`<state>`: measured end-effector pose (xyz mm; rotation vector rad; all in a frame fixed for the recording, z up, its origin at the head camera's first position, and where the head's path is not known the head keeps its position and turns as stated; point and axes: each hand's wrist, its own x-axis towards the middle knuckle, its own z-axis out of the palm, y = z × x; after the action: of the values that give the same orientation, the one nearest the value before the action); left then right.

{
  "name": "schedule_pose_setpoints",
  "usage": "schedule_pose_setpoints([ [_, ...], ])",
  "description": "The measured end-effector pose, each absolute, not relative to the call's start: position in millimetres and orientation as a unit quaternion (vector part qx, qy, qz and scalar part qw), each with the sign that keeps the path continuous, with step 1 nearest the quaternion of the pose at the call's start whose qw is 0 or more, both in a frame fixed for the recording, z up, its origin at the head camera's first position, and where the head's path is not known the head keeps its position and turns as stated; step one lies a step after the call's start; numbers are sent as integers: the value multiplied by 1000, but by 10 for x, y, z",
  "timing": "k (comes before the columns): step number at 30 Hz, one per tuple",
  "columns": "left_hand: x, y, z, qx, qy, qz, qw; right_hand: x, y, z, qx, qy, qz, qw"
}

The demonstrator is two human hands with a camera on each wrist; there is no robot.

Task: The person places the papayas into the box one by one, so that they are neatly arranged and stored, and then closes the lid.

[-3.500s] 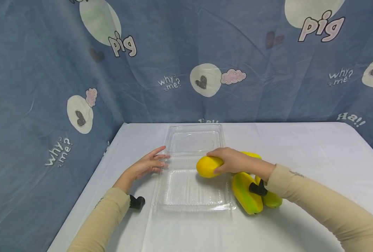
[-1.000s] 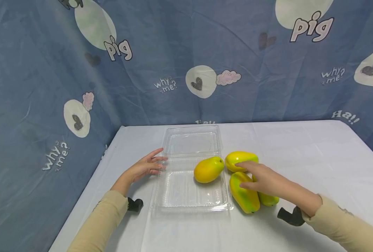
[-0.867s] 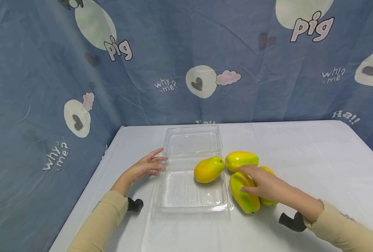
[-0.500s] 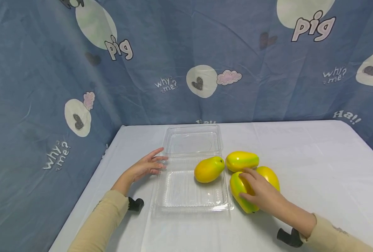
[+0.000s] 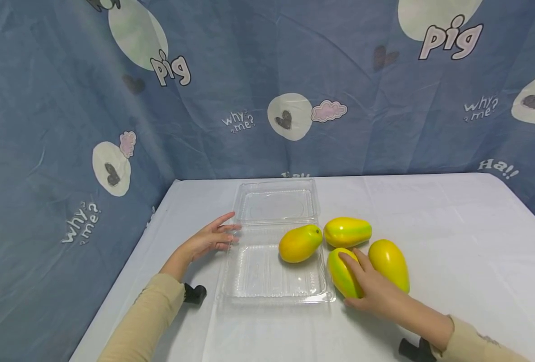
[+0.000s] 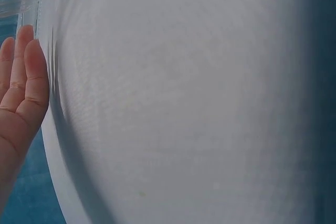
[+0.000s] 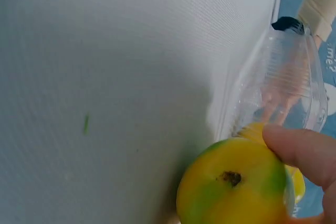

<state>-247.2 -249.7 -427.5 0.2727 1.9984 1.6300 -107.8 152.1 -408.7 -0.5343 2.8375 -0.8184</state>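
Fingers (image 5: 349, 260) of the right hand (image 5: 373, 291) curl around a green-yellow mango (image 5: 342, 272) beside the clear clamshell tray (image 5: 249, 289), which holds one mango (image 5: 300, 243) so far, two more (image 5: 347, 232) (image 5: 388, 258) waiting, while the left hand (image 5: 208, 239) rests flat against its edge.

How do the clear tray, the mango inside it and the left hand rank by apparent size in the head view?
1. Clear tray, clearly largest.
2. Mango and left hand look about alike, so I do not rank them.
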Motion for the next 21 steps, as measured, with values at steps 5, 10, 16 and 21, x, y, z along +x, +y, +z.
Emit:
schedule_pose_setpoints([
  [5,-2473,-2495,-4275,101,740,607,270,-1042,1509,-4093,-157,950,-256,87],
  [10,-2468,-2495,-4272,102,739,609,270,-1034,1514,-4099,-138,954,-250,96],
  [16,-2454,-2484,-4257,94,738,612,268,-1046,1546,-4070,-139,945,-282,85],
  [21,-2449,-2487,-4264,97,738,612,268,-1052,1588,-4010,-145,940,-300,77],
])
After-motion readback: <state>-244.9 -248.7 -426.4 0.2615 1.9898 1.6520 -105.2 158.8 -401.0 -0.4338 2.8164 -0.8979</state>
